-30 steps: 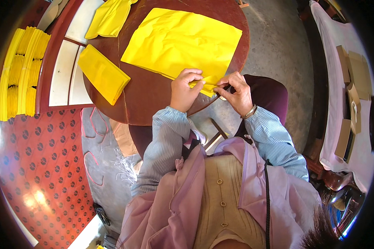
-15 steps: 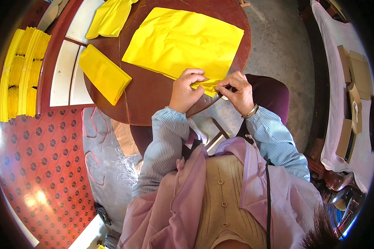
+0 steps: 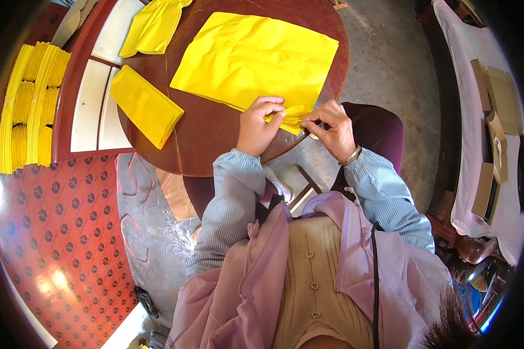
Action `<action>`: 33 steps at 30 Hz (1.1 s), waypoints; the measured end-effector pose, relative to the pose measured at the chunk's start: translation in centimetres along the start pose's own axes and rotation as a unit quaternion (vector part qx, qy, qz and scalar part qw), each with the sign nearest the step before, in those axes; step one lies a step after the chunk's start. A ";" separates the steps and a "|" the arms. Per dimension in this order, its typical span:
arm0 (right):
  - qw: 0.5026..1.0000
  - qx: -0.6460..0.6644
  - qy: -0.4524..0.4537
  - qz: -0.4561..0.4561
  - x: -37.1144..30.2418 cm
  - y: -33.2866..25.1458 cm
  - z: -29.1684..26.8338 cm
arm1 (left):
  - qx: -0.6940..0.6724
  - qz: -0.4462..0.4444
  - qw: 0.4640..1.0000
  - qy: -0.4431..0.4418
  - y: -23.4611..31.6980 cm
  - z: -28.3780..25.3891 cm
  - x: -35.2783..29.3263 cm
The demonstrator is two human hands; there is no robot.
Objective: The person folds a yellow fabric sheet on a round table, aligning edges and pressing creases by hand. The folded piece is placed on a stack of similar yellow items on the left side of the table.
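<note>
A large, slightly creased yellow sheet [image 3: 256, 58] lies across the round brown table [image 3: 206, 136]. At its near right corner, my left hand [image 3: 261, 127] is closed, thumb and fingers pinching a small folded strip of yellow material [image 3: 294, 121]. My right hand [image 3: 335, 131], a bracelet at its wrist, pinches the right end of the same strip between thumb and fingers. Whether this strip belongs to the large sheet or lies over it, I cannot tell. Left of the sheet rest a folded yellow bundle [image 3: 145, 106] and, farther off, another folded yellow piece [image 3: 154, 26].
Tall stacks of folded yellow pieces [image 3: 32, 110] stand at far left, beside a red-framed cabinet with white panels [image 3: 87, 107]. Opened cardboard boxes [image 3: 495, 128] sit on a pale cloth [image 3: 468, 192] at right. Pink cord [image 3: 135, 238] and white scraps [image 3: 180, 235] lie on the floor.
The yellow strip between my hands has lifted and bulges more at its upper edge. Both hands keep nearly the same place and grip.
</note>
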State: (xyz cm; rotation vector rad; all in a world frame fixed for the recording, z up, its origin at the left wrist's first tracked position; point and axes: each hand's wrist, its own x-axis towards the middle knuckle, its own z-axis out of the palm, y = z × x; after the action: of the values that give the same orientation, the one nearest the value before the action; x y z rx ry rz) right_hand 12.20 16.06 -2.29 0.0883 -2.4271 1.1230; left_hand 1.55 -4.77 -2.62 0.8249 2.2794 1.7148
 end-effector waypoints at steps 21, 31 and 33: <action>1.000 -0.010 0.001 0.001 -0.1 0.0 0.2 | -0.010 -0.001 1.000 -0.003 0.0 0.0 0.1; 0.999 0.015 -0.003 0.046 0.1 -0.5 0.1 | 0.027 0.048 0.998 0.027 0.1 0.5 0.0; 0.999 0.021 0.000 0.049 0.0 -0.6 0.0 | 0.026 0.029 0.999 0.037 0.1 0.8 0.0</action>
State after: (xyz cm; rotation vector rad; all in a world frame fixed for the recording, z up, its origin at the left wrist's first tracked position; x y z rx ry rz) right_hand 12.34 15.64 -1.88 -0.0162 -2.4307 1.2176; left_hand 1.91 -4.10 -2.80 0.8604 2.3806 1.7460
